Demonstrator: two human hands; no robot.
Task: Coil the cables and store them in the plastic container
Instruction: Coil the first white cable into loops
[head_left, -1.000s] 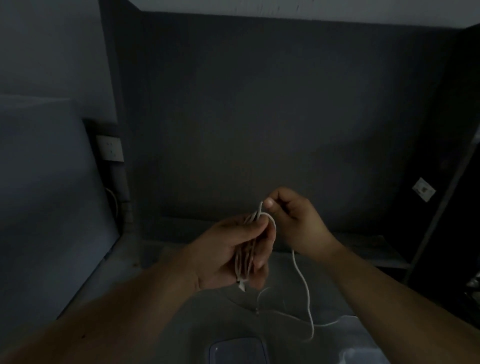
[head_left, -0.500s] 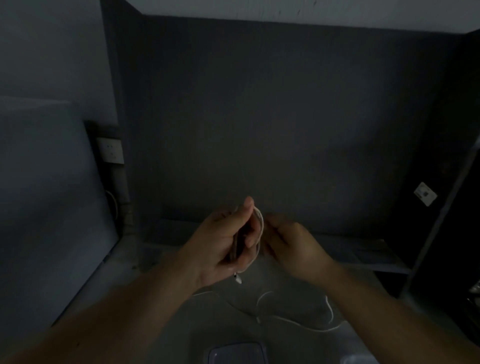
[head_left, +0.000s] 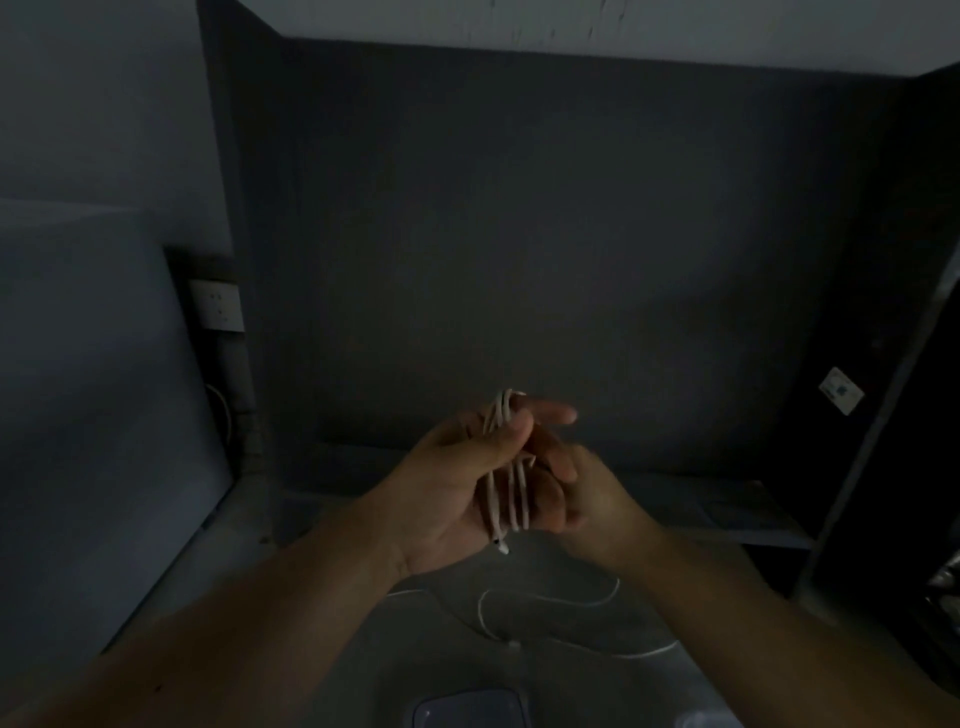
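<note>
A white cable (head_left: 506, 483) is wound in several loops around the fingers of my left hand (head_left: 457, 488), held up over the table with the thumb pressing the loops. One plug end dangles below the palm. My right hand (head_left: 582, 488) sits just behind and right of the coil, fingers curled on the cable. The loose tail of the cable (head_left: 550, 608) lies in curves on the grey table below. The clear plastic container (head_left: 470, 709) shows at the bottom edge, near me.
A dark wall stands behind the table (head_left: 322, 597). A wall socket (head_left: 218, 304) is on the left with a wire below it. A low shelf (head_left: 743, 519) runs along the back right. Another clear item (head_left: 706, 719) sits at the bottom right edge.
My right hand has come down from above the coil to behind it, laying another loop on my left hand. The tail on the table has grown shorter.
</note>
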